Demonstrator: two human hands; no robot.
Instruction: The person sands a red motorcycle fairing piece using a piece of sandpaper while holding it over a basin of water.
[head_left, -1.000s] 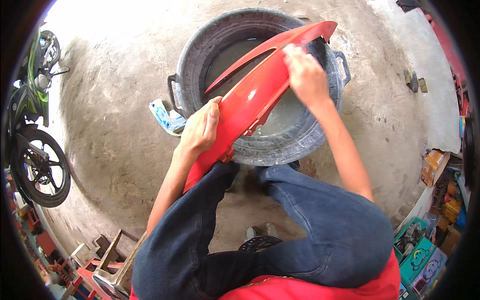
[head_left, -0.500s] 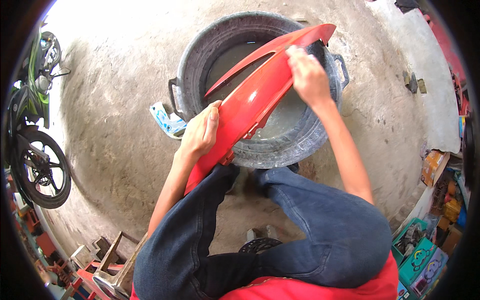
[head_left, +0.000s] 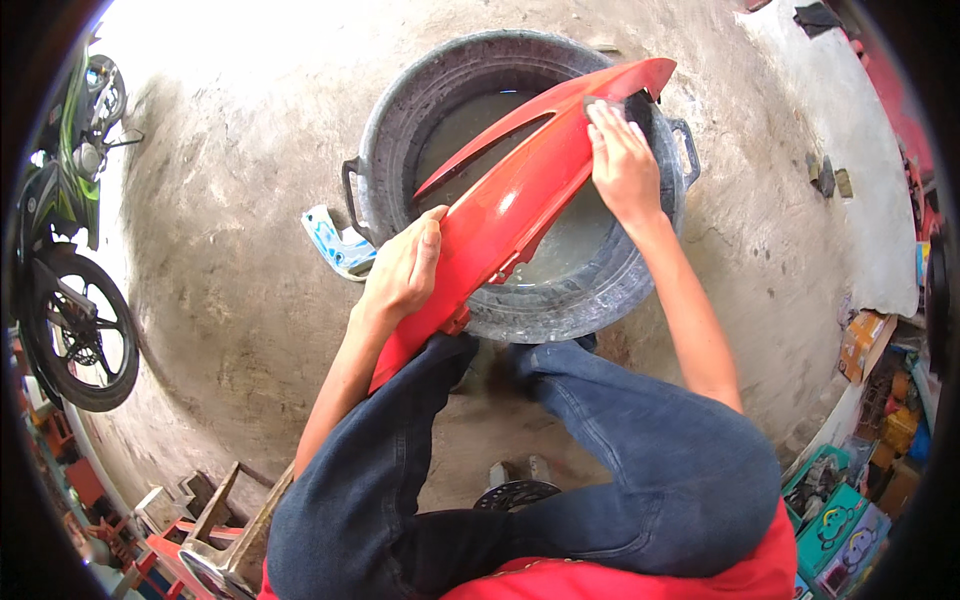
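"Head view, largest first: what is around the hands?"

"A dark round tub, ahead of the left hand and below the right hand. Over it slants a long red panel, running from the left hand up past the right."

"How are the hands?"

"Left grips the panel's edge, thumb uppermost. Right holds a small grey piece against the panel, fingers close together."

"Anything smaller than the panel by the left hand?"

"A blue-and-white curved piece, out to its left, beside the tub."

"And what's changed?"

"Right fingers lie flatter, and the grey piece now shows past them; I'd judge it's rubbing, while the left steadies."
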